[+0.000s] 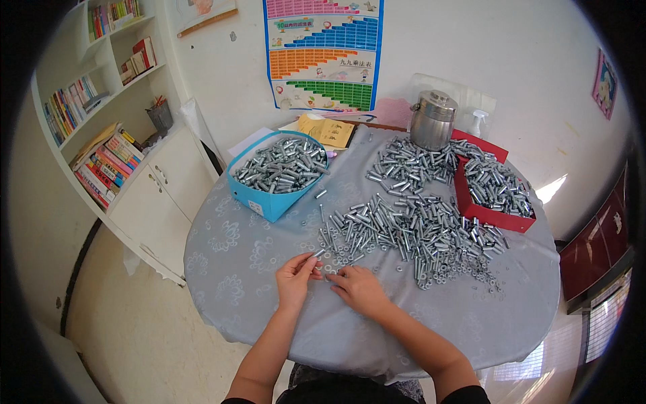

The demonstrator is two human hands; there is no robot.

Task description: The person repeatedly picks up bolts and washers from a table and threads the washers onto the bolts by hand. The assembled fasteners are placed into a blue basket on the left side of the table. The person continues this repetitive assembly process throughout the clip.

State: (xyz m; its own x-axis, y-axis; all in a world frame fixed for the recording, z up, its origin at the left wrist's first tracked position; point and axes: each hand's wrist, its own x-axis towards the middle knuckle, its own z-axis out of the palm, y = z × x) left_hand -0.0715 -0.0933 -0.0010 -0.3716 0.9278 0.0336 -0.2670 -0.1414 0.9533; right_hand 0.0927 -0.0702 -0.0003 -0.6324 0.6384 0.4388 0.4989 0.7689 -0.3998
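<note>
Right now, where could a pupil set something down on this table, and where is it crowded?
Bare gray cloth lies left of the left hand, nearer than the blue box; another patch lies between the right forearm and the cloth's right edge. Crowded: the stretch of loose metal fasteners from the canister and red box to just beyond the right hand.

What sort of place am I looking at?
Probably a room in a home: there's a white bookcase, a colourful wall chart and a cloth-covered table heaped with small metal parts.
</note>
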